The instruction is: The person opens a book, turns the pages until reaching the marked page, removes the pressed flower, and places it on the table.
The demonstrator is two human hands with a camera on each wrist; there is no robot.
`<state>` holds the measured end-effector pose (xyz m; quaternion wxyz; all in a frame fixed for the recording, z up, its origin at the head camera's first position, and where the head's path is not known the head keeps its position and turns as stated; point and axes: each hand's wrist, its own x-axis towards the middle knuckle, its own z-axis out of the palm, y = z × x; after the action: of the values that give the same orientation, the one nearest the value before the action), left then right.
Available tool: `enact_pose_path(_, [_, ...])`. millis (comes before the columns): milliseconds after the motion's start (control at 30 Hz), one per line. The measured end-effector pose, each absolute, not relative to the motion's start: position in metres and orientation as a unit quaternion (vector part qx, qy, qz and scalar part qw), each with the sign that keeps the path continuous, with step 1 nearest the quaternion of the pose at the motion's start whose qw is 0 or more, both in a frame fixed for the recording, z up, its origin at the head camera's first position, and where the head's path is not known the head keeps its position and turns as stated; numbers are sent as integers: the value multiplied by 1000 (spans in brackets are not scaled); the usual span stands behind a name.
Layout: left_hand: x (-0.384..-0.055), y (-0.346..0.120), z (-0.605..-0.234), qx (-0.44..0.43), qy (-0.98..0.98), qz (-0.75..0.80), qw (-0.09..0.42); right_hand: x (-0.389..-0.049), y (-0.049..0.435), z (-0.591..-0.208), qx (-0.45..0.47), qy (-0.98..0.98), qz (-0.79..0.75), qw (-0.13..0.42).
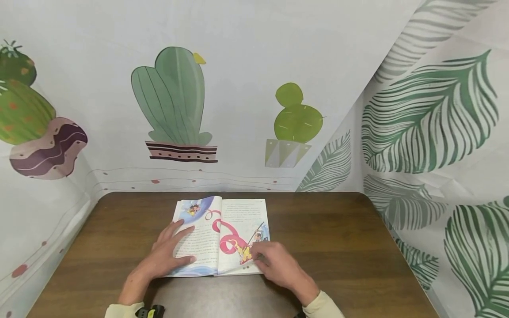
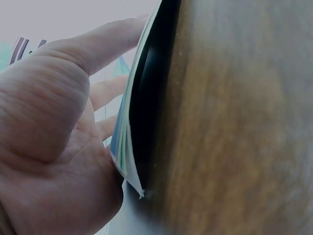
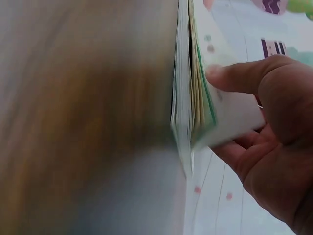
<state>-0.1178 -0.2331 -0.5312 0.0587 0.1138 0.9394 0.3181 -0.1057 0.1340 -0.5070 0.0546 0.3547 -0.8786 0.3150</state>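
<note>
An open picture book (image 1: 203, 240) lies on the brown table, text and coloured drawings on both pages. Across its left page my left hand (image 1: 171, 249) rests with fingers and thumb spread. In the left wrist view that left hand (image 2: 58, 127) lies over the book's edge (image 2: 128, 122), whose outer corner sits slightly raised. At the lower right corner, my right hand (image 1: 276, 265) pinches a page. The right wrist view has the thumb of the right hand (image 3: 274, 117) on the face of the page (image 3: 237, 110), with the other fingers partly hidden behind it; further pages fan out below.
The wooden table (image 1: 338, 247) extends on both sides of the book. Behind it hangs a white backdrop (image 1: 238, 88) with printed cacti, and on the right a leaf-patterned cloth (image 1: 433, 123). A dark watch-like device (image 1: 150, 311) is on the left wrist.
</note>
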Motion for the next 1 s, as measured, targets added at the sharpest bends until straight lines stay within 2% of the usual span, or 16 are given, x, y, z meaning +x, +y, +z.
enact_pose_path(367, [-118, -234, -532, 115, 939, 320, 53, -106, 156, -514, 187, -905, 359, 127])
enact_pose_path(500, [-119, -234, -533, 114, 939, 320, 54, -107, 157, -516, 174, -905, 363, 140])
enact_pose_path(633, [-118, -233, -533, 113, 939, 321, 52, -107, 154, -517, 229, -895, 367, 105])
enact_pose_path(900, [-120, -234, -537, 117, 939, 320, 49, -99, 121, -521, 317, -867, 383, -37])
enact_pose_path(1000, [-119, -234, -536, 118, 938, 323, 46, -100, 103, -521, 349, -861, 368, -45])
